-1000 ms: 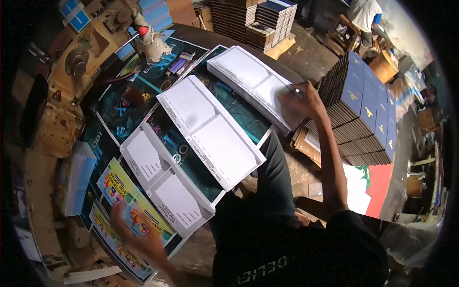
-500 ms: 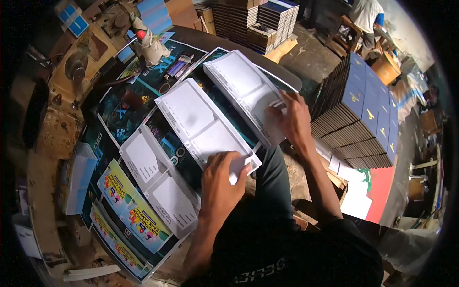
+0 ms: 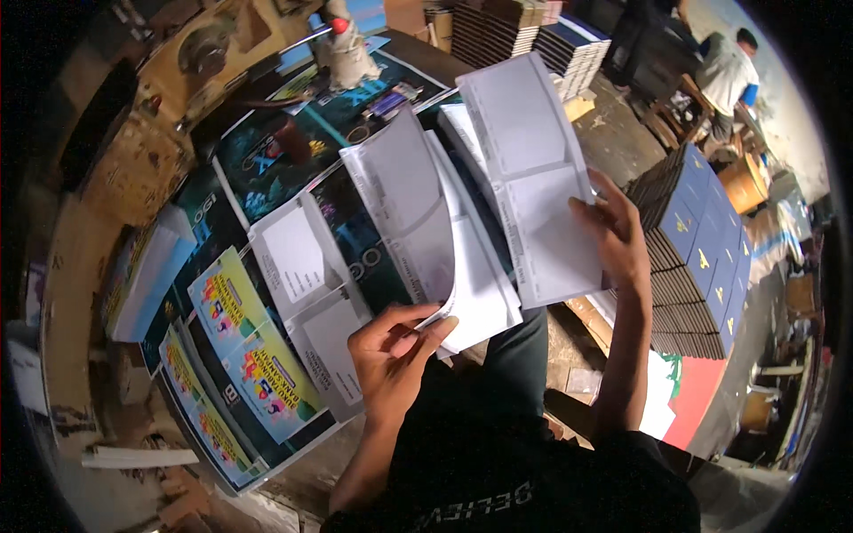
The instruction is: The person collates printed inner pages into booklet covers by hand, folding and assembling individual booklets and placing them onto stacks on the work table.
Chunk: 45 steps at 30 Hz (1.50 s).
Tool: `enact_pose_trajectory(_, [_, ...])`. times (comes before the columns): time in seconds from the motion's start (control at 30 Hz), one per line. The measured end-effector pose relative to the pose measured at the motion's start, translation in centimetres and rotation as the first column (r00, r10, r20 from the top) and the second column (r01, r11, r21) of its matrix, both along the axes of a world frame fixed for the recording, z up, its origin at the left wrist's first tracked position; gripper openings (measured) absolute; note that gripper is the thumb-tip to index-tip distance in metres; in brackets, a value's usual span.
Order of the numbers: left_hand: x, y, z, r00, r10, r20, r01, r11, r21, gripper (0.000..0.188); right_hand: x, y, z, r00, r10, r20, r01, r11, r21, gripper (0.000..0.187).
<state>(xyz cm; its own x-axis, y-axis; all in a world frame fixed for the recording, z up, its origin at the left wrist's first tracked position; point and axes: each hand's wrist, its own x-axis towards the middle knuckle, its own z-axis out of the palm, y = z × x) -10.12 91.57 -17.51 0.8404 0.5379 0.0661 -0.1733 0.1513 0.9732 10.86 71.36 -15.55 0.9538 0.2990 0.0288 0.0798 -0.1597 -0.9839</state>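
Observation:
My left hand (image 3: 391, 355) pinches the near corner of a white printed sheet (image 3: 400, 209), which curls up off the middle stack of sheets (image 3: 484, 298). To its right, my right hand (image 3: 615, 233) grips the right edge of another printed sheet (image 3: 542, 191), raised and tilted above the right-hand stack (image 3: 464, 133). That stack is mostly hidden behind the raised sheet. Left of the middle stack, a further pile of printed sheets (image 3: 298, 253) lies on the table. Beside it are yellow-and-blue printed covers (image 3: 253, 338), with a second row of covers (image 3: 200, 400) nearer the table's left edge.
A tall block of dark blue books (image 3: 697, 258) stands on my right. More books (image 3: 569, 58) are stacked at the back. A beige machine (image 3: 218, 58) occupies the far left, near a wrapped object with a red knob (image 3: 339, 27). Another person (image 3: 729, 75) sits at the far right.
Both hands have lifted a sheet from their stacks: the left curls one up, and the right holds one raised. The whole view has shifted slightly.

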Motion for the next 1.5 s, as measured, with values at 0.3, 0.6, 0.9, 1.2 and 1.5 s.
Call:
enact_pose_trajectory(0.3, [-2.1,2.9,2.5,0.990,-0.051,-0.131,0.108,0.872,0.477,0.036,-3.4,5.4,-5.5,0.926,0.341,-0.162,-0.326,0.939,0.111,0.053])
enact_pose_trajectory(0.6, [-8.9,6.5,1.3,0.884,0.143,-0.444,0.291,0.577,0.764,0.048,-3.6,7.6,-4.5,0.968,0.071,-0.241,-0.102,0.988,-0.117,0.086])
enact_pose_trajectory(0.9, [-12.0,4.8,-0.3,0.903,0.317,-0.290,-0.226,0.925,0.306,0.017,-7.5,9.8,-1.4,0.959,0.284,-0.016,-0.285,0.957,-0.053,0.063])
enact_pose_trajectory(1.2, [-13.8,7.1,1.1,0.954,0.050,-0.297,0.037,0.959,0.282,0.025,-13.4,16.4,-5.7,0.800,0.567,0.197,-0.569,0.821,-0.052,0.061])
enact_pose_trajectory(1.5, [-19.1,12.5,-0.5,0.822,0.323,-0.469,0.272,0.501,0.821,0.029,-14.5,18.0,-1.7,0.929,0.216,-0.302,-0.272,0.949,-0.158,0.063])
